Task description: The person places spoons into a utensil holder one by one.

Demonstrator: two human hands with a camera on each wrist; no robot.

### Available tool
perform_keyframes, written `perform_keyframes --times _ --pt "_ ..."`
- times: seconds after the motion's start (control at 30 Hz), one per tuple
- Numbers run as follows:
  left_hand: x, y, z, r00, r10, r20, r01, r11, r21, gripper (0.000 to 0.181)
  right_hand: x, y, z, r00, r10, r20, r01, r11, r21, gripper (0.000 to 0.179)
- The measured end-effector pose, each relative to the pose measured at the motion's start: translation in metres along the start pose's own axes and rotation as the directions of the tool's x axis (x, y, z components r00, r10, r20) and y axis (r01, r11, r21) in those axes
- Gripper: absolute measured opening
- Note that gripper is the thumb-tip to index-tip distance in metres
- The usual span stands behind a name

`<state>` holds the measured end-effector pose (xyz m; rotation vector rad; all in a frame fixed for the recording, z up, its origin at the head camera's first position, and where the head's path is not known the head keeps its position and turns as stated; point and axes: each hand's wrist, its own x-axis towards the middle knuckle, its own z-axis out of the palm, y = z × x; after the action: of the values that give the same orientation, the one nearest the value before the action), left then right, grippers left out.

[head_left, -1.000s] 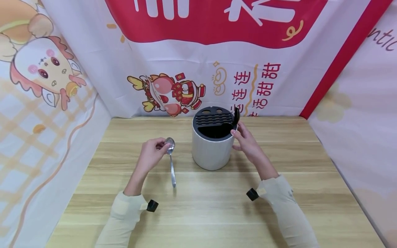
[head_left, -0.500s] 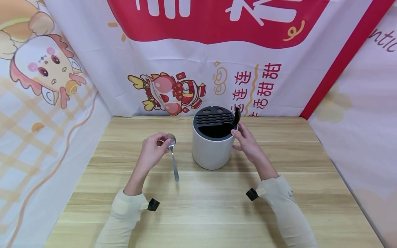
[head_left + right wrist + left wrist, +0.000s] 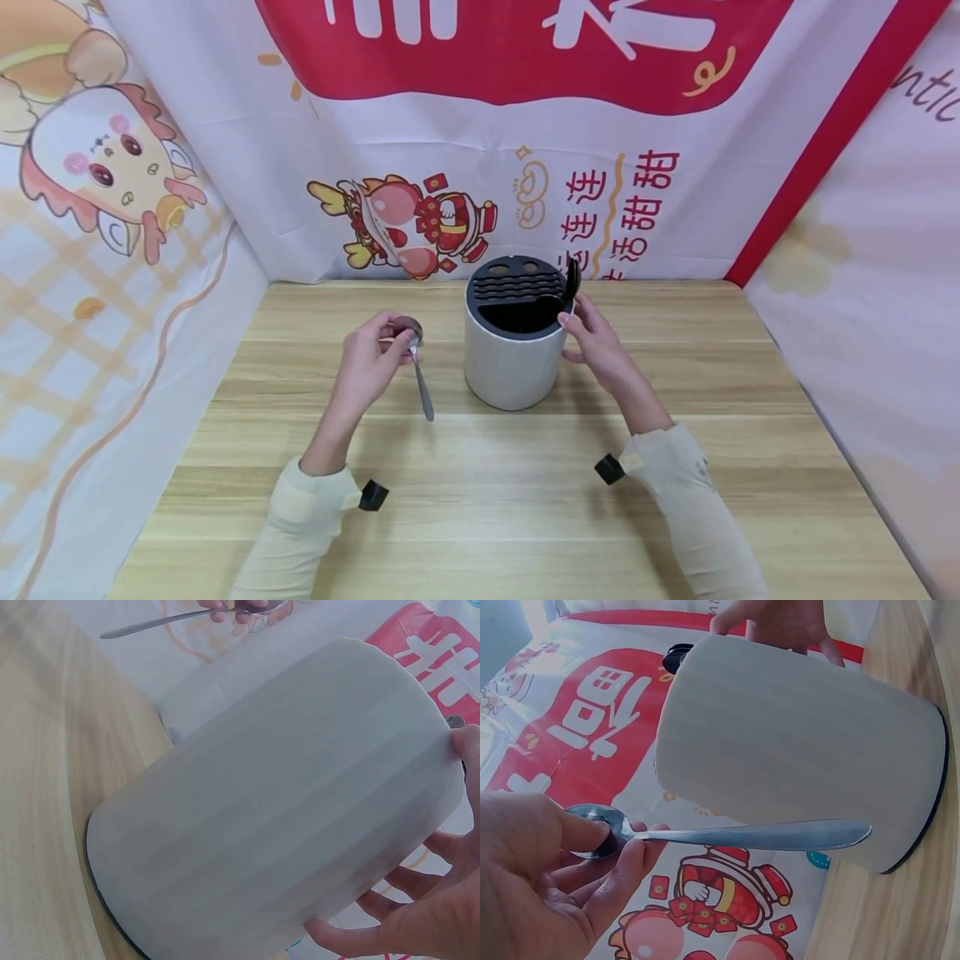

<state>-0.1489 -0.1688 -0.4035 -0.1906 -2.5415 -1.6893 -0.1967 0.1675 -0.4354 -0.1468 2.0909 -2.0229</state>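
My left hand [image 3: 367,358] pinches a metal spoon [image 3: 422,392] by its bowl, left of a white utensil holder [image 3: 510,375]. In the left wrist view, the thumb presses into the spoon's bowl [image 3: 604,821], and the handle points away from the hand toward the holder. My right hand [image 3: 600,346] grips the holder's right side, its thumb at the rim and its bent fingers [image 3: 405,881] along the wall. The holder stands upright with a black slotted lid [image 3: 517,287]. Rounded black pieces [image 3: 573,281] rise at the lid's right edge beside my right hand.
The wooden tabletop [image 3: 495,492] reaches back to a printed cloth [image 3: 420,133] close behind the holder. More printed cloth hangs along the left side [image 3: 90,350] and right side [image 3: 847,333]. A small black block [image 3: 372,496] sits at the left cuff, another [image 3: 610,469] at the right.
My left hand has risen slightly on the spoon, whose handle end has moved up and a little to the right. The right hand and the holder have stayed in place.
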Motion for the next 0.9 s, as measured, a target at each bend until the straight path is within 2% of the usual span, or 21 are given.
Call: perform_keyframes --times 0.33,0.9 --pt "0.000 0.012 0.002 1.000 0.008 -0.006 -0.008 1.000 0.007 0.018 -0.001 -0.003 0.001 1.000 0.015 0.008 -0.016 1.000 0.007 0.060" --pt "0.003 0.038 0.009 0.992 0.121 -0.039 -0.119 0.992 0.043 0.022 0.000 -0.002 0.001 0.999 0.032 -0.002 -0.032 0.999 0.011 0.063"
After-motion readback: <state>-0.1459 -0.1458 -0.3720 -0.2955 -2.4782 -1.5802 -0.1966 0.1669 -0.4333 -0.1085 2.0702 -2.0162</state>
